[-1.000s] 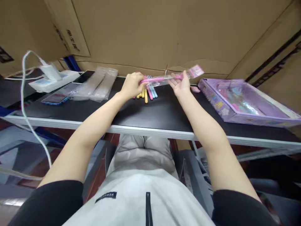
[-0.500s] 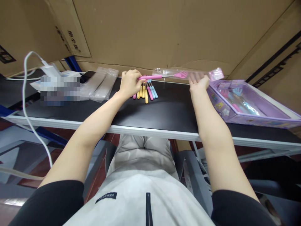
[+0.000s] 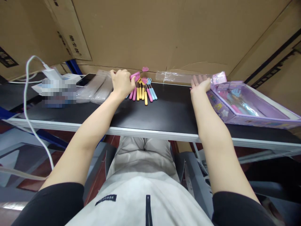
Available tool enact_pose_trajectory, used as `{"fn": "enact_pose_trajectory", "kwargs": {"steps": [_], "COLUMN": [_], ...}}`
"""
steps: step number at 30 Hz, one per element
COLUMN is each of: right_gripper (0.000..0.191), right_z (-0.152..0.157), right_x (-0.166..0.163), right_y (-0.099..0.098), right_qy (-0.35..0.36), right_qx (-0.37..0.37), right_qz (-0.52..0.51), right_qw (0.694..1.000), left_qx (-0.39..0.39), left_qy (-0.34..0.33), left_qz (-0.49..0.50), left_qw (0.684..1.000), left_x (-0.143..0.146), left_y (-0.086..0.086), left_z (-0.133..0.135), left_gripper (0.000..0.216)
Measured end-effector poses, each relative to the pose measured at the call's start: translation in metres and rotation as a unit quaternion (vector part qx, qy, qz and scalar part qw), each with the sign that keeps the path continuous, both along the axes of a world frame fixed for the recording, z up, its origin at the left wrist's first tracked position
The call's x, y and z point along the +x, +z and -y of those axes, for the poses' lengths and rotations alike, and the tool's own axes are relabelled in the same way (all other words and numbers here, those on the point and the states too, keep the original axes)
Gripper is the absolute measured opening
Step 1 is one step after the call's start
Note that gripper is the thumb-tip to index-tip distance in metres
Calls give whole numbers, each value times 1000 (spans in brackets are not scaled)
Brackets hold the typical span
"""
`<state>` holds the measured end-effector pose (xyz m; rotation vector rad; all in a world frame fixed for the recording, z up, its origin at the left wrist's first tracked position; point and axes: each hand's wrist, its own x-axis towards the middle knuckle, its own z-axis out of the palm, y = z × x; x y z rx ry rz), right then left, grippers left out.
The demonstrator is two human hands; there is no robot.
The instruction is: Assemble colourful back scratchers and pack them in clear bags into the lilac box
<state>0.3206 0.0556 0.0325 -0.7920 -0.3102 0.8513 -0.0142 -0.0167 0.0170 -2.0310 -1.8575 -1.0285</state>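
Observation:
My left hand [image 3: 122,82] is closed around the pink handle of a telescopic back scratcher [image 3: 135,75], whose small claw head points up and right. Just below it, a row of back scratchers [image 3: 143,91] with pink, yellow and blue handles lies on the black table. Palm turned up and fingers spread, my right hand [image 3: 199,84] is at the right end of a long clear plastic sleeve [image 3: 178,77]. Whether the hand touches the sleeve I cannot tell. A shiny pink packet [image 3: 219,77] sits just right of that hand.
On the right stands an open purple box [image 3: 261,120] with wrapped scratchers inside. Flat clear bags [image 3: 100,86], a phone [image 3: 86,79] and a white charger with cable [image 3: 52,74] are on the left. Cardboard [image 3: 164,34] walls the table's back.
My left hand has drawn left with the pink back scratcher, which now looks much shorter and points up, away from my right hand. My right hand has hardly moved.

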Motion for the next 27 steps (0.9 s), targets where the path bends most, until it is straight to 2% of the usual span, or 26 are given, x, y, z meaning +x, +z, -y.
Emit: {"fn": "enact_pose_trajectory", "kwargs": {"steps": [5,11,15,19,24,27], "right_gripper": [55,50,51,51,47,46], "right_z": [0,-5,-13,-18,-20,-21], "right_x": [-1,0,4,8,7,6], "right_y": [-1,-3,-6,-10,-11,-12], "right_qy": [12,35,45,48,45,52], "right_qx": [2,-17,-33,-38,-44,-42], "right_qz": [6,32,98,187,242,253], "right_qw": [1000,999,994,980,968,965], "left_qx": [-42,-64,-62,-72,-89,-103], "left_qy": [0,-12,-27,-69,-118,-121], "left_qz": [-24,-43,-77,-124,-146,-143], "left_qw": [999,997,995,987,978,977], "left_x": [12,16,15,16,20,23], "left_y": [2,1,-5,-13,-21,-24], "left_z": [7,8,3,-3,-5,-5], "left_gripper": [35,33,29,22,18,19]}}
